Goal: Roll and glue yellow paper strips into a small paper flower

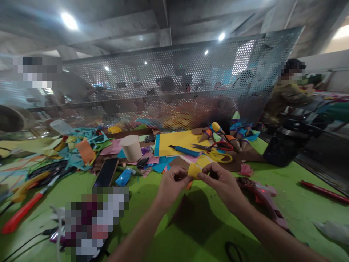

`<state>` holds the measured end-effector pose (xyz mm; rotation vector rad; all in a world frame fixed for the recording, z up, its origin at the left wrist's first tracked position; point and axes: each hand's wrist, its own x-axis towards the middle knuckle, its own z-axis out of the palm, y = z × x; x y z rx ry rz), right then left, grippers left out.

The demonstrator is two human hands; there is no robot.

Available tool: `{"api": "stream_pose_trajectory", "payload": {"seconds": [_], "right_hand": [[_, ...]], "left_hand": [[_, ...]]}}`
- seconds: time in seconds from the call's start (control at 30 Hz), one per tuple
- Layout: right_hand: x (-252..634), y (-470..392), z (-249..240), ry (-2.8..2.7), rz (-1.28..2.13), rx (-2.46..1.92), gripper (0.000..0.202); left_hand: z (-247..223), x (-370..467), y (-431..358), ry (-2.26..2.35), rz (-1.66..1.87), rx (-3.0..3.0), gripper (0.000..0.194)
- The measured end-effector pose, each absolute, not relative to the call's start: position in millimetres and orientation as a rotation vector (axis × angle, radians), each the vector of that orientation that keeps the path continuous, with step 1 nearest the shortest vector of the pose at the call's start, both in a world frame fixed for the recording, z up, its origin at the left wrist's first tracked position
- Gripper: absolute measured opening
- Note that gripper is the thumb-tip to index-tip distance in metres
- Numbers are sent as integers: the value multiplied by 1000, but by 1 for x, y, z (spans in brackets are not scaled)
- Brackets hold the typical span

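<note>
A small folded piece of yellow paper [194, 171] is pinched between the fingers of both hands, above the green table. My left hand [174, 182] is closed on its left side, thumb against the paper. From the right, my right hand [218, 180] grips the opposite edge between thumb and fingers. Beneath them lies a dark brown paper piece [188, 211], partly in shadow. Just beyond the hands are a blue utility knife [187, 151], yellow paper sheets [174, 140], and scissors [209, 147] with red handles. To the right rests a pink glue gun [268, 205] with a red light lit.
Paper scraps [87, 149] heap at left, near a white cylinder [131, 148] and a phone [106, 173]. Finished-looking paper cones [237, 136] stand at back right beside a black jug [283, 143]. A perforated metal panel [131, 87] closes off the back; a person [286, 94] sits beyond, right.
</note>
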<state>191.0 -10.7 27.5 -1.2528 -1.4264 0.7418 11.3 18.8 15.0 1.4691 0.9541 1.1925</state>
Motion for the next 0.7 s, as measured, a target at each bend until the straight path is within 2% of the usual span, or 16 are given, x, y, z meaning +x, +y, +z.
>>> {"api": "stream_pose_trajectory", "payload": {"seconds": [0.23,0.47,0.7], "right_hand": [[191,-11,28,-1455,669,-1231,20],[193,-13,30,-1546,418,-1181,21],[192,-11,29,-1435,670,-1240,24]], "left_hand": [[18,12,17,925,1198,1460,29],[15,13,16,903,1177,1487,32],[16,12,16,910,1189,1524,27]]}}
